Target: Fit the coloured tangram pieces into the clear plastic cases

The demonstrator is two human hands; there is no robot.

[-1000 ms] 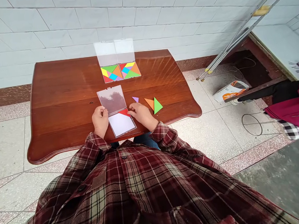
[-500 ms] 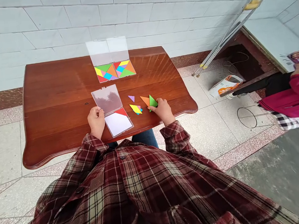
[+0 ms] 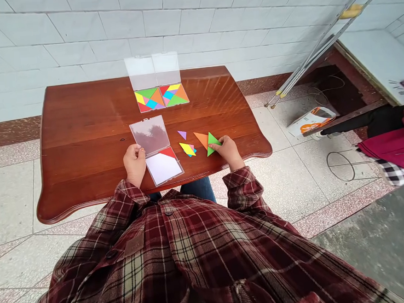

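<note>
Pinching its right corner, right hand [image 3: 228,149] fingers [image 3: 221,143] hold the green triangle [image 3: 211,143].

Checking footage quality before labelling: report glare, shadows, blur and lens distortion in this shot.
Head view: soft even daylight, only faint shadows by the left hand and right hand; pale glare streaks on the table top; the clear case lid shows a hazy reflection; the wide lens bows the table edges and wall tiles; the green triangle looks sharp.

Three clear cases [image 3: 156,150] lie on one table [image 3: 83,132], beside three loose triangles [image 3: 201,139] and one yellow parallelogram [image 3: 187,149].
</note>
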